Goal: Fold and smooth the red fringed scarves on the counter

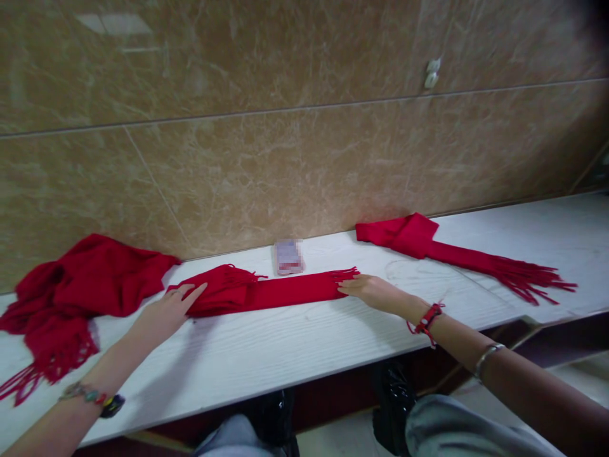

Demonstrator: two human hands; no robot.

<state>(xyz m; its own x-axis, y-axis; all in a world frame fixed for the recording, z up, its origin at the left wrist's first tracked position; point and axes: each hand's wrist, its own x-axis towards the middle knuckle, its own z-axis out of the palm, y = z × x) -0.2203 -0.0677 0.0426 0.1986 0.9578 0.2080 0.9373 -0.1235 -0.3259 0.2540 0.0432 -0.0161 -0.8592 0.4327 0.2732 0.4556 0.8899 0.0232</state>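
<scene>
A red fringed scarf (295, 290) lies on the white bench, laid out in a narrow strip with a bunched, folded part at its left. My left hand (166, 312) rests on that folded part, fingers stretched out and slightly apart. At the strip's right end my right hand (373, 293) touches the cloth beside the fringe, its fingers extended. The undersides of both hands are hidden.
A crumpled red scarf (109, 273) lies at the left. Another folded red scarf (404, 235) with trailing fringe lies at the right. A small blurred-out object (288, 257) sits behind the strip. The white bench (266, 362) meets a brown tiled wall (285, 171).
</scene>
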